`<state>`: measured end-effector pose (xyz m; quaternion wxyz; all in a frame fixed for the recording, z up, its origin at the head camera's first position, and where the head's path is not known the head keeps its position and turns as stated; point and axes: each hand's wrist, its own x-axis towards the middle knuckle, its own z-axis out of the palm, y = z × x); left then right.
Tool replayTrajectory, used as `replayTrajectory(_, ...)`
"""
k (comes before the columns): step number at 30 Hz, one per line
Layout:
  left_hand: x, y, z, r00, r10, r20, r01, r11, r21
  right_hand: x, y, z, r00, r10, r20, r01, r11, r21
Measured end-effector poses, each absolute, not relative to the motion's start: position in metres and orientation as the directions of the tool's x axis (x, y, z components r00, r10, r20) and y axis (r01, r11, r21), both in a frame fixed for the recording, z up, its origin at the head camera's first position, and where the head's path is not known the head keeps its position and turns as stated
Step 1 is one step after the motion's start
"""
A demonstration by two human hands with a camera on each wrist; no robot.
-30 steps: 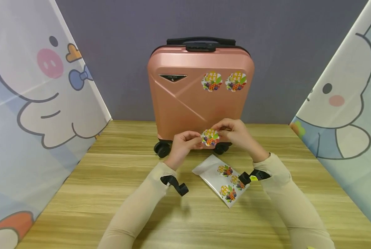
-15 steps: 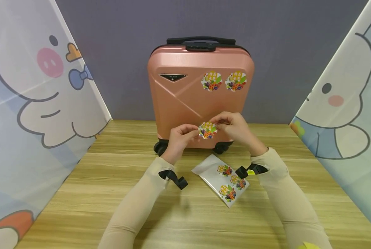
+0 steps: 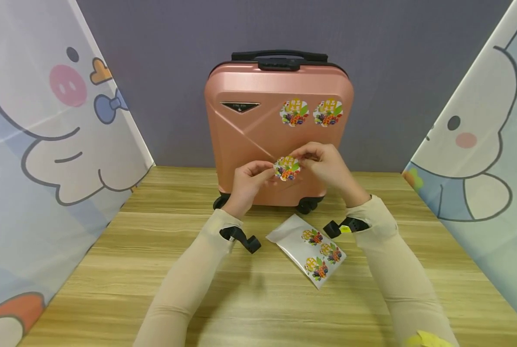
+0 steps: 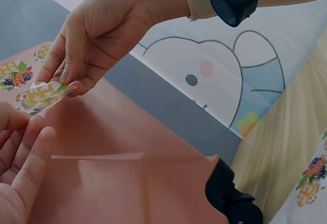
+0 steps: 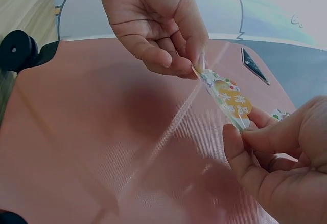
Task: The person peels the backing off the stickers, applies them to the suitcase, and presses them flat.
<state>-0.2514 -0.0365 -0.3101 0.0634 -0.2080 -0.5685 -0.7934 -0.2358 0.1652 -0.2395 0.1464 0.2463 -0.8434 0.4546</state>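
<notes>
A round fruit sticker (image 3: 286,168) is stretched between both hands in front of the pink suitcase (image 3: 249,144). My left hand (image 3: 248,185) pinches its left edge between thumb and finger. Its right edge is pinched by my right hand (image 3: 325,164). In the right wrist view the sticker (image 5: 225,98) appears tilted and apart from the suitcase shell (image 5: 102,132). Two matching stickers, one on the left (image 3: 294,113) and one on the right (image 3: 328,113), are stuck side by side on the suitcase's upper right.
A white sheet (image 3: 290,236) with several fruit stickers lies on the wooden table (image 3: 241,299) before the suitcase. Black wheels (image 3: 307,205) support the suitcase, which stands upright near the grey back wall (image 3: 167,96). Cartoon-printed panels (image 3: 470,144) flank the table.
Both hands have moved upward with the sticker, from the suitcase's bottom edge to its lower middle. The sheet and the suitcase have stayed in place.
</notes>
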Motion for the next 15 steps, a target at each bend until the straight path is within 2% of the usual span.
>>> replayTrajectory(8, -0.254, -0.035, -0.3, -0.897, 0.097, 0.432, 0.371, -0.365, 0.854, -0.238, 0.16, -0.232, -0.841, -0.221, 0.494, -0.531, 0.516, -0.673)
replayTrajectory(15, -0.258, -0.034, -0.297, -0.897, 0.073, 0.436, 0.378, -0.386, 0.842, -0.237, 0.158, -0.229, -0.831, -0.231, 0.506, -0.548, 0.5, -0.671)
